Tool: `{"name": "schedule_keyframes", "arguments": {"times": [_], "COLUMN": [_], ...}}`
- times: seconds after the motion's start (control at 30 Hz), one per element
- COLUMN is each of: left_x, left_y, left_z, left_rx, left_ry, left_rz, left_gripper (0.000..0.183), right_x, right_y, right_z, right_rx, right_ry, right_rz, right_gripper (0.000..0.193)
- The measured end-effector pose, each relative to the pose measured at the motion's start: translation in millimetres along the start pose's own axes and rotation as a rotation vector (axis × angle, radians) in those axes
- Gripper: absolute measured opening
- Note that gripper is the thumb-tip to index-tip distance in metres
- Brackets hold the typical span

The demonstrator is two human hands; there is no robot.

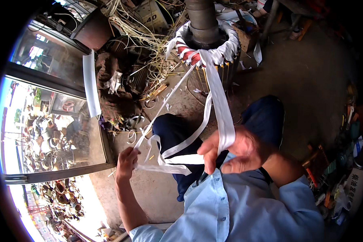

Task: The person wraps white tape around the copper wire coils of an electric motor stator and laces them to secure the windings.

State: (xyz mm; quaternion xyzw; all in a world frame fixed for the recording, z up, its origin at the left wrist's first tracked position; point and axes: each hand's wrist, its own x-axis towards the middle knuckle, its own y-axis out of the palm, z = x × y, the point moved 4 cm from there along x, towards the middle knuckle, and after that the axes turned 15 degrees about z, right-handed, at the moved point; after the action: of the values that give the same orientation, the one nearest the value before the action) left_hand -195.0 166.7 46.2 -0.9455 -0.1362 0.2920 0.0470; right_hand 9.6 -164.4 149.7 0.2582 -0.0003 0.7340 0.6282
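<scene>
Ahead of me stands a motor rotor point(209, 74) with a dark round shaft point(203, 22) rising from it. White cloth tape point(218, 94) binds most of its ring of windings; a stretch of red wire point(188, 54) shows bare at the near left. From that ring the tape runs down in long strands to both hands. My left hand point(127, 162) pinches one strand, pulled taut. My right hand point(236, 153) has the broad strand looped over its curled fingers. Loose lengths of tape hang between the hands, across my lap.
Tangled pale wires point(149, 48) and a dark cloth heap point(115, 88) lie left of the rotor. A glass-paned frame point(64, 105) stands at the left. Tools and clutter point(330, 173) fill the right edge. Part of another person shows at the top right.
</scene>
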Motion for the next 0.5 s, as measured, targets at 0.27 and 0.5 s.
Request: {"name": "schedule_keyframes", "arguments": {"times": [0.27,0.5], "left_x": [-377.7,-305.7], "left_y": [-131.2,-109.4], "left_z": [332.0,315.0], "left_rx": [-0.377,-0.800], "left_ry": [-0.850,-0.347], "left_rz": [-1.016,-1.002], "left_gripper": [0.022,0.025], "right_x": [63.8,43.9], "right_y": [-58.3,-12.6], "right_z": [-65.7,-104.1], "right_rx": [0.203,0.306], "right_ry": [0.051,0.198], "right_rz": [-0.069,0.052], "right_gripper": [0.043,0.041]}}
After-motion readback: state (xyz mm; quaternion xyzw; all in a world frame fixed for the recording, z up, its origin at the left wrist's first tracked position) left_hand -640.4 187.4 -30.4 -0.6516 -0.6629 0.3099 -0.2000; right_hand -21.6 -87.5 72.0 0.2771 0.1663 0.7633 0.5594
